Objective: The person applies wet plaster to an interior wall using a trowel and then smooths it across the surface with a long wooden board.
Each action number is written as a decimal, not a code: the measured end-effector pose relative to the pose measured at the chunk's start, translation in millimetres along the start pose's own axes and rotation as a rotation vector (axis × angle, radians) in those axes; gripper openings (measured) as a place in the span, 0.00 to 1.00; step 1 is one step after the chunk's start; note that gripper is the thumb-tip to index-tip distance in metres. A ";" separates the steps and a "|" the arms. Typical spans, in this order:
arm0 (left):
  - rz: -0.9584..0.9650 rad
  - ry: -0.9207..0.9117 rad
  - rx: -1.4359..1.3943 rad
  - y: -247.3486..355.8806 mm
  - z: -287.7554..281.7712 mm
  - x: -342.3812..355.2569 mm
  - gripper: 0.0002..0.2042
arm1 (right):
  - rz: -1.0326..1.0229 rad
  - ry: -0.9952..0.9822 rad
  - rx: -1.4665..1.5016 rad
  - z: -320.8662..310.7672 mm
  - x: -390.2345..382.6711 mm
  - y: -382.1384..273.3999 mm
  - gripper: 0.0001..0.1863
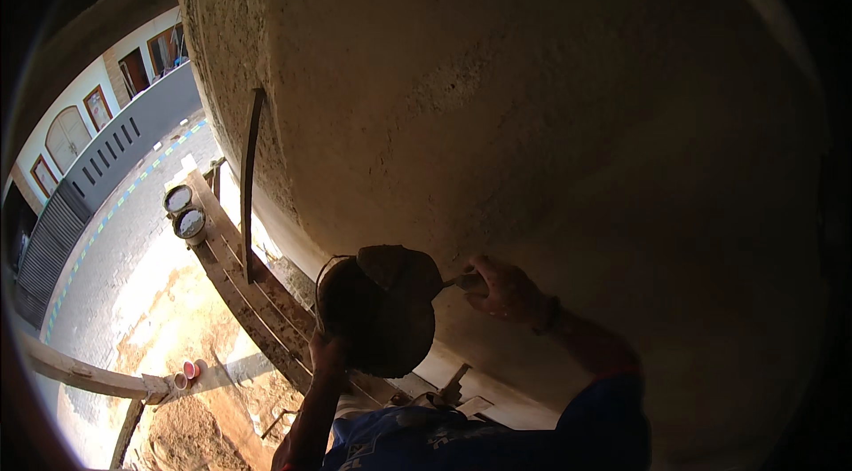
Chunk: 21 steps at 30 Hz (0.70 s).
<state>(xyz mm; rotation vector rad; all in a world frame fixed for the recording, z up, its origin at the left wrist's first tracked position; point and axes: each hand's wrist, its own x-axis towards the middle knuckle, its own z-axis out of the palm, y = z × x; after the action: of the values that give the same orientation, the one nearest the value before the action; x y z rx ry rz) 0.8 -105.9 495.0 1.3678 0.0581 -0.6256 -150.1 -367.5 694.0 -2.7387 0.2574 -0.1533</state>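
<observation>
My left hand (328, 354) grips the near left side of a dark bucket (377, 333), which is tilted in front of the wall. The inside of the bucket is in deep shadow, so its contents cannot be made out. My right hand (508, 289) is closed round the handle of a trowel (419, 271). The trowel's blade lies over the far right part of the bucket's mouth. Whether the blade touches what is inside is too dark to tell.
A rough plastered wall (461, 134) fills the middle and right. Scaffold planks (253, 316) run along its left, bearing two buckets (190, 224) of greyish material. A long narrow strip (250, 178) stands upright beside the wall. Below lie sand (191, 431) and a paved street (111, 231).
</observation>
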 end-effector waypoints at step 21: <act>-0.014 0.067 0.002 -35.2 -2.5 -16.6 0.07 | 0.215 1.100 0.116 -278.9 -65.5 -17.7 0.32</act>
<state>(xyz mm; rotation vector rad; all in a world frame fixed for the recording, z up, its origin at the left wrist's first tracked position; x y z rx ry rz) -28.0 -99.6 469.5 1.3912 0.1211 -0.5911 -250.9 -440.1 952.8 -2.2014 0.7768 -1.5326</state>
